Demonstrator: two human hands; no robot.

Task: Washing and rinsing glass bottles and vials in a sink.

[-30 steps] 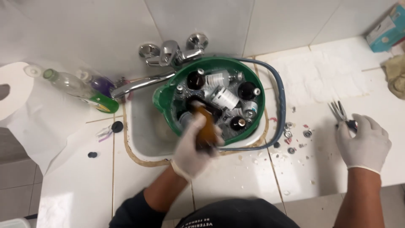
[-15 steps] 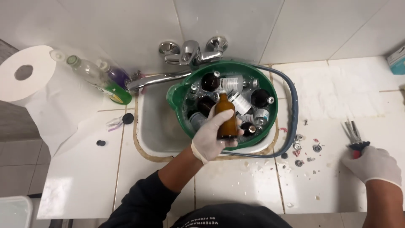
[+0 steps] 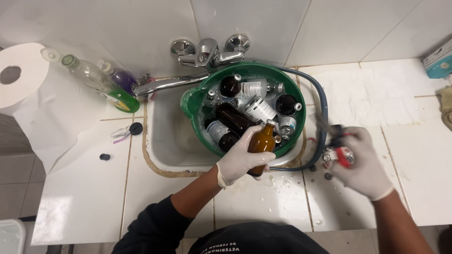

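Swinging in from the counter, the gloved right hand, fist closed round red-handled pliers, now nears the amber bottle that the left hand clasps upright just outside the green basin, so the cap looks next in line.

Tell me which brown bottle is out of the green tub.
The amber bottle in the left hand: it is held upright over the tub rim, while the other bottles lie inside.
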